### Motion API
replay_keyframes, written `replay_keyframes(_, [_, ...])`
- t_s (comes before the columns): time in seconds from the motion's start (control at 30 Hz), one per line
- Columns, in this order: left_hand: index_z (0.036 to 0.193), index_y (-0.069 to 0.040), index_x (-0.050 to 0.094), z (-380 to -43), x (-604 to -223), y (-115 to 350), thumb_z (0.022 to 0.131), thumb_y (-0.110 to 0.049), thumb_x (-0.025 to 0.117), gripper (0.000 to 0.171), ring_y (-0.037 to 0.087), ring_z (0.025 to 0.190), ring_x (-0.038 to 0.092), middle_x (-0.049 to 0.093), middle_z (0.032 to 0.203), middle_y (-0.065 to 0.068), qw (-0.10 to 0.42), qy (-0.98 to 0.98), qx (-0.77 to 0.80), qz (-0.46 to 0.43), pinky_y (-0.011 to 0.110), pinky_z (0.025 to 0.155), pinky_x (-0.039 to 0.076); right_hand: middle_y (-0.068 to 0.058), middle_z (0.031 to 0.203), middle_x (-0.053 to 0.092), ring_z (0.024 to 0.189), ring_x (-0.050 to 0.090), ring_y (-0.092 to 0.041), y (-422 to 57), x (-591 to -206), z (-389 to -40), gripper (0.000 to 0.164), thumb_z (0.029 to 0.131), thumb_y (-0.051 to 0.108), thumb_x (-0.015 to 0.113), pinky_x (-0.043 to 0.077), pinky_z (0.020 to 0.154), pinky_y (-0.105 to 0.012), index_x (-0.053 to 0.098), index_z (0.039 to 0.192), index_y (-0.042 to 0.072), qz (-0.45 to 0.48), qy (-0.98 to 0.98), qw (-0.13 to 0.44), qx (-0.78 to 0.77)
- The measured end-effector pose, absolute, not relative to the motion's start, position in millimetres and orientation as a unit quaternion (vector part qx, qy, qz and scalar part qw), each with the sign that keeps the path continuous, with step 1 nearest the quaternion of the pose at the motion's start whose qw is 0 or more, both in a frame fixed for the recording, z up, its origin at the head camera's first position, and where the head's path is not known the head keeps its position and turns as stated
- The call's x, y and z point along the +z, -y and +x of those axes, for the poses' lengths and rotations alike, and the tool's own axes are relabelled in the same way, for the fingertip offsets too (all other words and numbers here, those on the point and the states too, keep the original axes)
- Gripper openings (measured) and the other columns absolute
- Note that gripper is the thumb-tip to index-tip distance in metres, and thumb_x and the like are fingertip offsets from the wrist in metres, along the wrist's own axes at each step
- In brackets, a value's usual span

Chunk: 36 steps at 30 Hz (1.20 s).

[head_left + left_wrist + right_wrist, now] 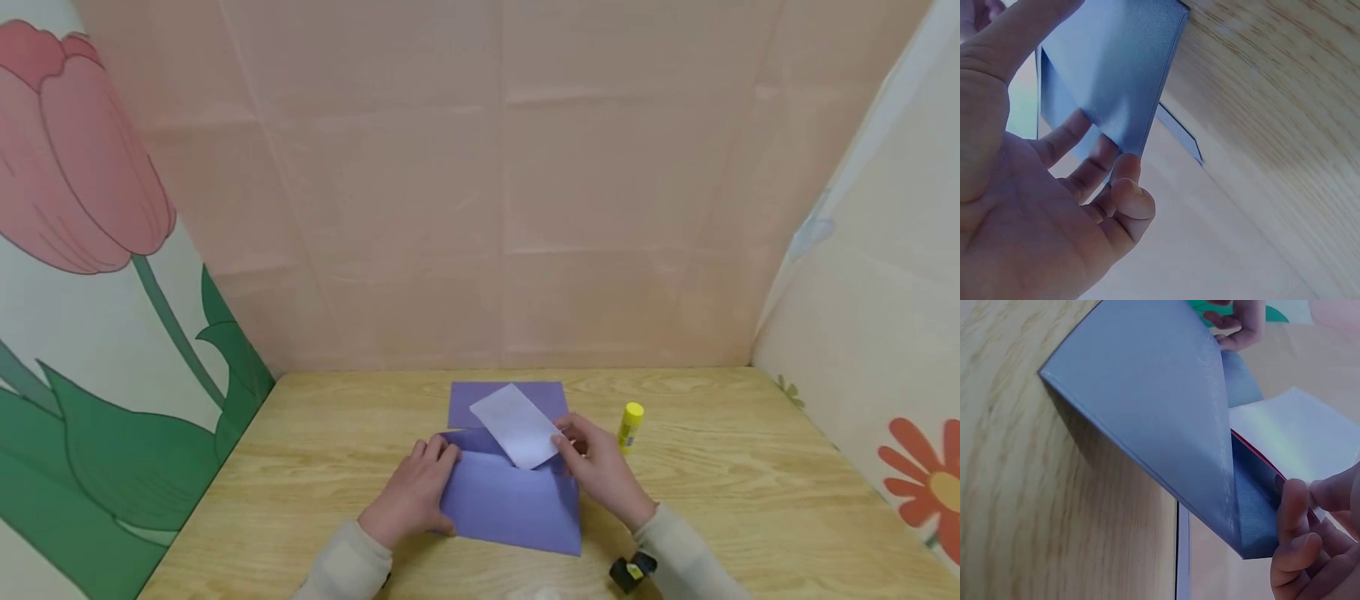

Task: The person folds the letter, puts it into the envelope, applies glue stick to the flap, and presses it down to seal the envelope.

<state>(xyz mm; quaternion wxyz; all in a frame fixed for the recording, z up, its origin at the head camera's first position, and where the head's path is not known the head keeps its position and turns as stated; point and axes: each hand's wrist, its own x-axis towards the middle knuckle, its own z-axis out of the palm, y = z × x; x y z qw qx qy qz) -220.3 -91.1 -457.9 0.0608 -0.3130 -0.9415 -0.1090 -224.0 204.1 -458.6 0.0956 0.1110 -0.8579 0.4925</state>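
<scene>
My left hand (416, 492) grips a purple envelope (513, 508) by its left end. In the left wrist view, the thumb lies along one face of the envelope (1116, 62) and the fingers reach its edge. My right hand (600, 467) pinches a white card (517, 425) at its right corner, between thumb and fingers. The card slants over the envelope's open top, its lower corner at the mouth. In the right wrist view, the mouth gapes beside the card (1300, 431), which shows a thin red edge near the fingers.
Behind the envelope a flat purple paper piece (468, 404) lies on the wooden table (337, 442). A yellow glue stick (631, 425) stands to the right of my right hand. A pink covering (495, 208) rises at the table's back edge, with flower-printed walls at both sides.
</scene>
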Motion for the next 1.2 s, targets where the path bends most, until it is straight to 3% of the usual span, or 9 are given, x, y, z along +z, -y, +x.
replay_keyframes(0.23, [0.118,-0.009,0.055,-220.0,-459.2,90.9,0.046,-0.039,0.1,0.091,0.02,0.093,0.043,0.048,0.11,0.005,0.074,0.94,-0.101,-0.318,0.034,0.075,0.047,-0.003,0.093,0.067,0.063,0.054,-0.012,-203.2,-456.9,-223.1,0.015,0.101,0.013,0.059,0.048,0.05,-0.026,0.069,0.112,0.014,0.128,0.875,0.1,0.456])
replay_keyframes(0.67, [0.123,-0.01,0.054,-217.2,-457.7,89.3,0.048,-0.041,0.1,0.093,0.021,0.096,0.044,0.049,0.113,0.005,0.075,0.94,-0.092,-0.319,0.035,0.078,0.048,0.003,0.081,0.066,0.053,0.043,-0.001,-194.1,-455.1,-222.7,0.015,0.098,0.007,0.063,0.041,0.047,-0.022,0.07,0.107,0.016,0.201,0.89,0.136,0.385])
replay_keyframes(0.93, [0.123,-0.009,0.055,-214.2,-456.0,88.2,0.05,-0.038,0.1,0.091,0.02,0.095,0.044,0.049,0.112,0.004,0.08,0.939,-0.091,-0.321,0.034,0.078,0.047,0.002,0.092,0.072,0.057,0.045,0.001,-195.5,-455.4,-224.1,0.022,0.096,0.005,0.064,0.044,0.052,-0.022,0.071,0.116,0.013,0.221,0.904,0.132,0.342])
replay_keyframes(1.2, [0.125,-0.009,0.054,-213.7,-456.5,88.3,0.05,-0.036,0.1,0.092,0.02,0.096,0.043,0.049,0.114,0.005,0.08,0.94,-0.094,-0.317,0.034,0.079,0.047,0.002,0.09,0.071,0.063,0.05,0.001,-201.4,-453.8,-228.7,0.019,0.096,0.004,0.063,0.045,0.058,-0.021,0.073,0.111,0.011,0.242,0.915,0.118,0.301])
